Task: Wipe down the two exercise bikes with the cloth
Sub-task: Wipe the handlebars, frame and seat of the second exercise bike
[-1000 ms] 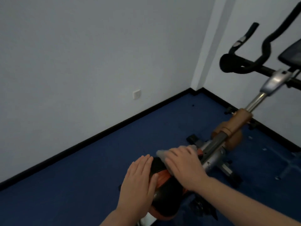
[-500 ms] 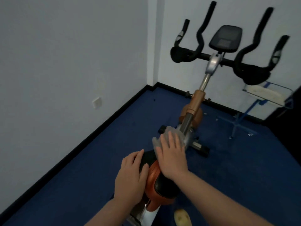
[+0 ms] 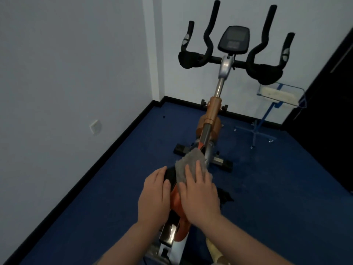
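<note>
The orange-and-black exercise bike [image 3: 212, 119] stands on the dark blue carpet [image 3: 267, 188], its handlebars towards the far white wall. The right hand [image 3: 200, 196] lies flat, fingers straight and spread, pressing the grey fuzzy cloth [image 3: 188, 166] onto the front of the black-and-orange saddle [image 3: 172, 190]; the cloth's far edge reaches the bike's silver frame tube. The left hand [image 3: 154, 197] rests open on the saddle's left side, fingers together, thumb beside the cloth. A blue wire-framed stand [image 3: 267, 111] holding something white, perhaps a tray, is at the right near the wall. A white wall socket [image 3: 95, 127] sits low on the left wall
</note>
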`<control>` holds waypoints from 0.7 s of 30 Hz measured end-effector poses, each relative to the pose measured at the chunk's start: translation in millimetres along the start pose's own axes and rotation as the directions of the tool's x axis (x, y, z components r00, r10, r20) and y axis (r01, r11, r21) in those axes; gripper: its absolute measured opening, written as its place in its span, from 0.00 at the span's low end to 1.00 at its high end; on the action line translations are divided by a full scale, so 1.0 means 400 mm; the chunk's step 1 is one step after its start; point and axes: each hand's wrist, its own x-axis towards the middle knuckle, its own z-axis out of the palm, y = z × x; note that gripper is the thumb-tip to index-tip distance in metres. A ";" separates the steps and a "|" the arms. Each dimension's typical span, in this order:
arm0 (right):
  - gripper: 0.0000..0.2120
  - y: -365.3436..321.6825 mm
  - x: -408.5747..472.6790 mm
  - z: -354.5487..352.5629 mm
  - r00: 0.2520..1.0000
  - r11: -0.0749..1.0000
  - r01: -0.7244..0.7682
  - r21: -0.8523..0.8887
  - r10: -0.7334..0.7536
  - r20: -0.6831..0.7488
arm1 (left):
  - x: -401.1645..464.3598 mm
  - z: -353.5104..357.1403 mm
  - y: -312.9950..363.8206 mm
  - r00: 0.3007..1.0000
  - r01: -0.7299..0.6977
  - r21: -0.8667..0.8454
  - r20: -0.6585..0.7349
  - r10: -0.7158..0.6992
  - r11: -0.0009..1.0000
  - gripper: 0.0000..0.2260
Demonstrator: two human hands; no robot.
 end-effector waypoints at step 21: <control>0.37 0.020 -0.062 0.047 0.946 0.632 -0.085 0.770 0.295 -0.138 | 0.083 0.007 0.041 0.999 0.031 0.059 0.012 -0.031 0.998 0.12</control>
